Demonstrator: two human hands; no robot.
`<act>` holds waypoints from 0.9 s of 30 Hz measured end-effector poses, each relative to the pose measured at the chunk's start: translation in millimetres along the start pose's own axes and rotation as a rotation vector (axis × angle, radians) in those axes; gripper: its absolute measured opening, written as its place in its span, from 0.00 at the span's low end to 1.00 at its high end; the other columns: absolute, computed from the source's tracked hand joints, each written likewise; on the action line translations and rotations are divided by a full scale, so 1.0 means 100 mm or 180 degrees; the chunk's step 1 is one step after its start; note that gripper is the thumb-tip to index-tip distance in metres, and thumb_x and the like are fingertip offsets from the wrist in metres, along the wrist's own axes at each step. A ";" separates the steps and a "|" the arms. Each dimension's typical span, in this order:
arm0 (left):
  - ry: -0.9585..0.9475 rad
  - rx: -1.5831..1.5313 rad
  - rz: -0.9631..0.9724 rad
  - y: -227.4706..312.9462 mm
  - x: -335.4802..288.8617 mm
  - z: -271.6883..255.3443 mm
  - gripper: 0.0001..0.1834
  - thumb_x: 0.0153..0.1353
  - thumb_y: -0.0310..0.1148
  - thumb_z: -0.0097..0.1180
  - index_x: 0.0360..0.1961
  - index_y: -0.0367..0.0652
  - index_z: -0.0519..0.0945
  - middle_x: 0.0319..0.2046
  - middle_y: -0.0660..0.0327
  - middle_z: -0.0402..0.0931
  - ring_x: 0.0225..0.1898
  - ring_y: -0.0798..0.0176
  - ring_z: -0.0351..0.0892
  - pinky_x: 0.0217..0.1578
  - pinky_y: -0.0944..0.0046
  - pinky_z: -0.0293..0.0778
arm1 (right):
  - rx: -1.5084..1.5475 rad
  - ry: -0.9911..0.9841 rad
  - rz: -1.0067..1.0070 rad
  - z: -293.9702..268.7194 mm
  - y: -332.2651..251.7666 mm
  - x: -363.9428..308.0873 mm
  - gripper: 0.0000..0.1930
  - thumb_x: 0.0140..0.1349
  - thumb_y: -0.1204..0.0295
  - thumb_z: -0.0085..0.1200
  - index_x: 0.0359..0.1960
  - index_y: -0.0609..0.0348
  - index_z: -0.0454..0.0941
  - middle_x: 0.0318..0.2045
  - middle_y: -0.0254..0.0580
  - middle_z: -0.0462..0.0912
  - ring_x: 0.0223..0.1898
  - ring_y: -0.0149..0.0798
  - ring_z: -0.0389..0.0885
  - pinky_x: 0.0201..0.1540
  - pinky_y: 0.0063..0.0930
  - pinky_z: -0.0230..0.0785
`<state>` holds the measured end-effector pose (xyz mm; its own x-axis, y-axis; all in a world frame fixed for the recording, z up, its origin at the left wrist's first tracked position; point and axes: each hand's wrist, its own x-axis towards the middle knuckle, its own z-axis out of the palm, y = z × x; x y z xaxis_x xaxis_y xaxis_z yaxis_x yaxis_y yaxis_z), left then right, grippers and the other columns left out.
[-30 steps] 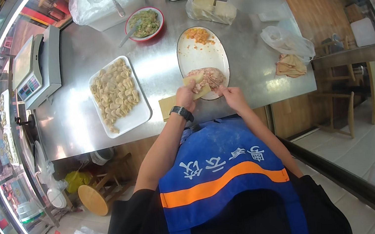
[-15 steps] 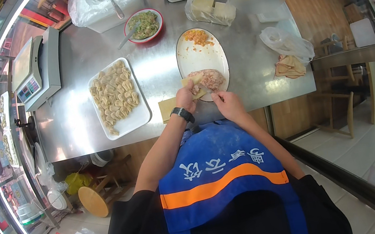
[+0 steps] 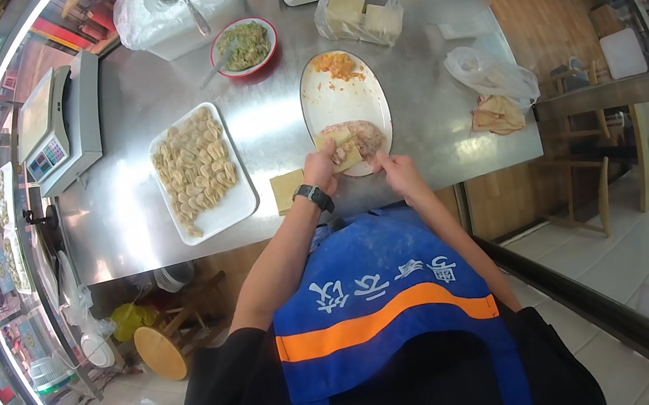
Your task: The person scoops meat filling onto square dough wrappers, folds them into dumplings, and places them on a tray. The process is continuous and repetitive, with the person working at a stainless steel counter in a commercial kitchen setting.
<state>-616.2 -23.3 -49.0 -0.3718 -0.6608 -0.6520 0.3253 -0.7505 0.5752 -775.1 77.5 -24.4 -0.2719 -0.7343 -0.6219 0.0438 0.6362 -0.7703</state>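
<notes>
My left hand (image 3: 320,170) is closed on a square yellow dough wrapper (image 3: 350,160), with a dab of pink filling on it. The wrapper lies over the near end of an oval white plate (image 3: 342,102). Beside it on the plate sits a mound of pink minced meat (image 3: 368,137); chopped orange filling (image 3: 335,66) is at the far end. My right hand (image 3: 402,175) is closed at the plate's near right rim, next to the meat; what its fingers grip is too small to make out. A stack of wrappers (image 3: 287,189) lies left of my left wrist.
Left of the plate, a white tray (image 3: 242,204) carries rows of folded dumplings (image 3: 196,164). Farther back stand a red-rimmed bowl (image 3: 245,47) of green filling, bagged wrapper blocks (image 3: 361,18) and a covered bin (image 3: 182,32). A scale (image 3: 56,133) stands left; a plastic bag (image 3: 493,73) lies right.
The wrapper in my left hand now lies flatter and shows more of its face beside the meat. My right hand has moved slightly right. The view has shifted a little.
</notes>
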 end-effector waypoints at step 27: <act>0.0168 -0.0828 0.0176 0.09 -0.23 0.01 0.25 0.72 0.46 0.33 0.53 0.33 0.69 0.46 0.53 0.74 0.45 0.55 0.77 0.46 0.53 0.76 | -0.1866 0.0051 -0.1171 0.27 -0.50 -0.41 0.19 0.62 0.57 0.48 0.28 0.62 0.80 0.23 0.56 0.79 0.28 0.57 0.78 0.31 0.47 0.68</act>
<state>-605.3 -15.0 -28.4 -0.3035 -0.6949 -0.6520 0.5589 -0.6840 0.4688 -740.1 69.6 35.7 -0.1840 -0.9262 -0.3290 -0.5796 0.3726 -0.7248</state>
